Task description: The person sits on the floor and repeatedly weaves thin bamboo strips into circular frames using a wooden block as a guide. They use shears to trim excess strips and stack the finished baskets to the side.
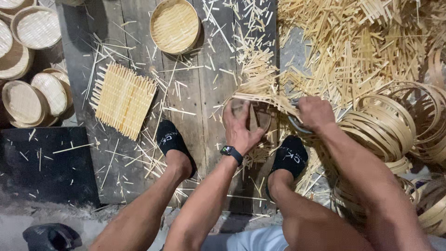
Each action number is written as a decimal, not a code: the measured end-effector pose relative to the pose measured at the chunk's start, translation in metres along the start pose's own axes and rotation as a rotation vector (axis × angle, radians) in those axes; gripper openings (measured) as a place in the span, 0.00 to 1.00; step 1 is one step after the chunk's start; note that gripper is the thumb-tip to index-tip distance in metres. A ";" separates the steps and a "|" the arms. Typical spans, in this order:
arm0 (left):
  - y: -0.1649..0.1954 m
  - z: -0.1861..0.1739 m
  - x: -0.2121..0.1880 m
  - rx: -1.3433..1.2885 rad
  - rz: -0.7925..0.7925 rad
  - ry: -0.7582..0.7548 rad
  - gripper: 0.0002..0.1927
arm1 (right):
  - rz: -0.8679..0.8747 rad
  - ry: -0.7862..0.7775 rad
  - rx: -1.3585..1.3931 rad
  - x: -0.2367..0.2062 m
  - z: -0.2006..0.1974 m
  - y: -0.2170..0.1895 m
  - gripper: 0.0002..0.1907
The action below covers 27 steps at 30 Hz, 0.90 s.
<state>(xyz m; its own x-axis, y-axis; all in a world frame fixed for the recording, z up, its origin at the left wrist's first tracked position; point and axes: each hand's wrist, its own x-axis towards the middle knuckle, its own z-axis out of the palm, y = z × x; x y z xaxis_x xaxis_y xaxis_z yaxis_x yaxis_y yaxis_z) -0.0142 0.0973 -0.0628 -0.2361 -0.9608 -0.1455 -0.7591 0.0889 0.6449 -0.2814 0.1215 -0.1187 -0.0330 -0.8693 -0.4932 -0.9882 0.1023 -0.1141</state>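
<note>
My left hand point(239, 126) grips a round bamboo tray frame point(261, 108) with woven strips sticking out past its rim, held between my two feet. A dark watch sits on that wrist. My right hand point(314, 113) is closed on a dark-handled cutting tool point(296, 125) at the tray's right edge, against the protruding strips. A flat square woven bamboo mat point(122, 99) lies on the wooden planks to the left. A finished round tray point(174, 25) sits at the top centre.
Several finished round trays point(37, 28) are stacked at the left edge. A heap of loose bamboo strips point(353, 46) covers the upper right. Coiled bamboo hoops point(385, 125) pile at the right. Cut slivers litter the planks point(195, 93); a black mat point(42, 162) lies lower left.
</note>
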 end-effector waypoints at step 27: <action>-0.026 -0.024 0.026 0.167 0.316 -0.369 0.39 | 0.118 -0.150 0.077 0.016 -0.007 0.017 0.14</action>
<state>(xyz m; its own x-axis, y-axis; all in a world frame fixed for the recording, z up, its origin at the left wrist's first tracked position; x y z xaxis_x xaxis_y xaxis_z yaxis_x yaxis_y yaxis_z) 0.0137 0.0638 -0.0652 -0.6454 -0.7262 -0.2368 -0.6953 0.4301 0.5758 -0.2997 0.1062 -0.1225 -0.1190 -0.7677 -0.6296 -0.9642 0.2407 -0.1113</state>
